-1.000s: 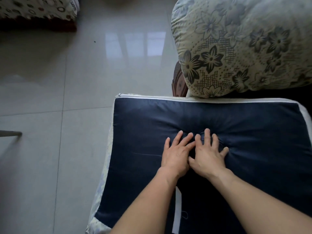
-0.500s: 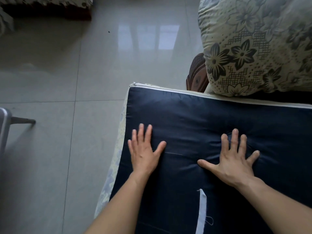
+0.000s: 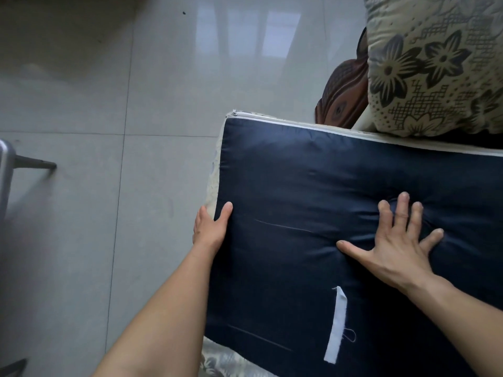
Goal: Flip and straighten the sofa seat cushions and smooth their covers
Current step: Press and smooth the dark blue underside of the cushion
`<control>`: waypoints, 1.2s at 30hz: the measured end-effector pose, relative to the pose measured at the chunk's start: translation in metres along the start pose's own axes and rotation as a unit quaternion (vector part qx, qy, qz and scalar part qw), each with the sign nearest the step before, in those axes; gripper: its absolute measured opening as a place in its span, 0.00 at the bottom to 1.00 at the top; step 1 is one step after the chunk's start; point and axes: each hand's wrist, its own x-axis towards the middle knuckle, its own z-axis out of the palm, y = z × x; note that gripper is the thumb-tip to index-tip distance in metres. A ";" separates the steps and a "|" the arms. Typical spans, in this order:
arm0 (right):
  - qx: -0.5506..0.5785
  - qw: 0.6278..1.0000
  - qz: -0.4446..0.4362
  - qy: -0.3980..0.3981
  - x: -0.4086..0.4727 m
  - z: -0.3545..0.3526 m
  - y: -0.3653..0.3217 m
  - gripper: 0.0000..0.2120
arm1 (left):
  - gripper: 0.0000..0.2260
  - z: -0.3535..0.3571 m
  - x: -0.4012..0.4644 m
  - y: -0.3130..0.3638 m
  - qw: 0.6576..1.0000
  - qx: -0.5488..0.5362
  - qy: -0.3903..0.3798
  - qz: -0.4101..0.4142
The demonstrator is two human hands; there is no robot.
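Note:
A sofa seat cushion (image 3: pixel 313 180) lies with its dark navy underside up, a white zipper along its far edge and a white label strip (image 3: pixel 336 325) near me. My left hand (image 3: pixel 209 227) grips the cushion's left edge, thumb on top and fingers wrapped around the floral side. My right hand (image 3: pixel 394 240) lies flat on the navy fabric with fingers spread, pressing a dent with creases around it.
A floral back cushion (image 3: pixel 435 63) stands at the upper right against the carved wooden sofa arm (image 3: pixel 343 96). Glossy grey floor tiles (image 3: pixel 109 104) fill the left. A metal furniture leg (image 3: pixel 16 164) shows at the left edge.
My hands slid apart from the cushion's middle. The left hand went to the left edge and took hold of it; the right hand moved right and stays flat.

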 end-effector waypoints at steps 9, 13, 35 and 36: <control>0.024 1.000 -0.011 0.006 -0.002 -0.002 0.009 0.58 | 0.45 -0.004 0.018 -0.005 0.996 -0.051 0.032 -0.067; 0.067 0.997 0.003 0.037 -0.005 -0.006 0.017 0.50 | 0.43 -0.003 -0.008 0.005 0.995 -0.049 0.069 -0.052; 0.084 0.979 -0.040 0.183 -0.028 0.032 0.058 0.27 | 0.33 0.057 -0.171 -0.042 0.984 -0.038 0.151 -0.082; 0.095 0.977 -0.039 0.189 -0.028 0.030 0.056 0.27 | 0.33 0.056 -0.174 -0.030 0.983 -0.003 0.185 -0.010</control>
